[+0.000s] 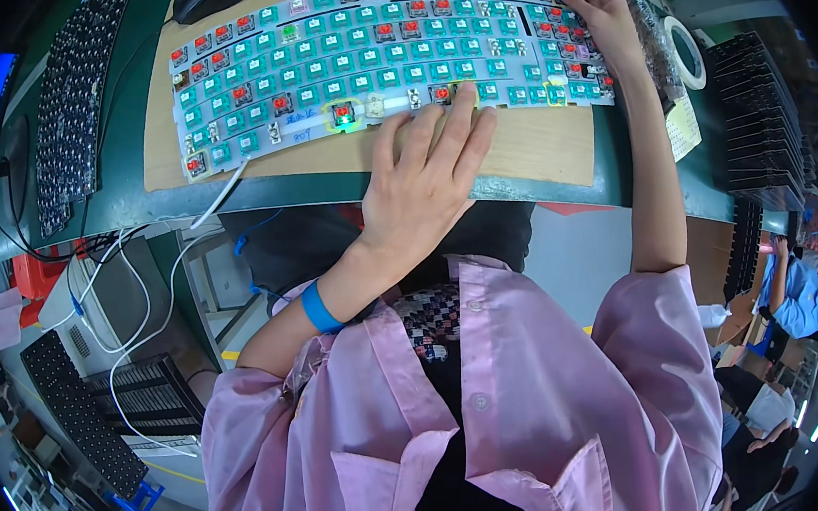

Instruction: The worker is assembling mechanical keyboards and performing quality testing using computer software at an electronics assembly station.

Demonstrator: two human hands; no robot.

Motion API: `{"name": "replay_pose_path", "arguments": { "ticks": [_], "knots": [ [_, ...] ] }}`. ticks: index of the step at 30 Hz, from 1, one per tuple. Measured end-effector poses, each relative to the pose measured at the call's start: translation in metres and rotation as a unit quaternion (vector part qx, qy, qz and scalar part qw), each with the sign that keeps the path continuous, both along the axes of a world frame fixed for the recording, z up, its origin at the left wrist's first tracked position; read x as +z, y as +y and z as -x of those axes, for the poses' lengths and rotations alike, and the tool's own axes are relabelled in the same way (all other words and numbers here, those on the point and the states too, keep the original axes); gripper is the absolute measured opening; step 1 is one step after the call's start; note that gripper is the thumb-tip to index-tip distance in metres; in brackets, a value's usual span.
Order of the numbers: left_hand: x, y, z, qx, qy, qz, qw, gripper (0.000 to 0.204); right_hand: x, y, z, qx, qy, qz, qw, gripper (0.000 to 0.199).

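— What are your hands doing?

— My left hand (421,172) lies flat and unclenched, grasping nothing. The palm rests on the cardboard (536,147), and the fingertips (461,95) press on the switches (442,93) of the bottom row. My right hand (592,6) is up at the far right corner of the board (382,53), fingers curled down onto the switches there. It seems to press more than grip, though I cannot tell whether it pinches anything.

— Where does the board sit?

— On the cardboard sheet, across the green bench (132,197), right in front of me. The sheet probably spares its underside from the bench. No keycaps are on it, so the teal and red switch tops show bare.

— Why are some lit?

— Several glow red, and a white cable (219,199) comes off its lower left edge, so I judge it powered.

— Anything else nearby?

— Dark keyboards stacked at left (74,100) and right (757,118), a tape roll (686,51) past my right wrist, and a blue band (317,307) on my left wrist.
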State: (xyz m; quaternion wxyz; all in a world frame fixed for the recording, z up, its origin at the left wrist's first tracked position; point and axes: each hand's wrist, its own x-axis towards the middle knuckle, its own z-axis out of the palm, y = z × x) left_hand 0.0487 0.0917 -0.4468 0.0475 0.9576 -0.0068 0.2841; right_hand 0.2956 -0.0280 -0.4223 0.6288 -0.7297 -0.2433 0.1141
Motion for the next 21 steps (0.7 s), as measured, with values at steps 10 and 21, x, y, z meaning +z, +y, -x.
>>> {"name": "replay_pose_path", "arguments": {
  "ticks": [10, 21],
  "knots": [
    [-0.001, 0.0, 0.0, -0.001, -0.004, -0.001, 1.0, 0.04, -0.012, -0.004, -0.012, 0.08, -0.058, -0.021, 0.995, 0.007],
    [-0.002, 0.0, -0.001, 0.004, -0.007, -0.001, 1.0, 0.042, 0.006, 0.009, 0.011, -0.035, 0.033, -0.029, 0.998, 0.008]
  ]
}}
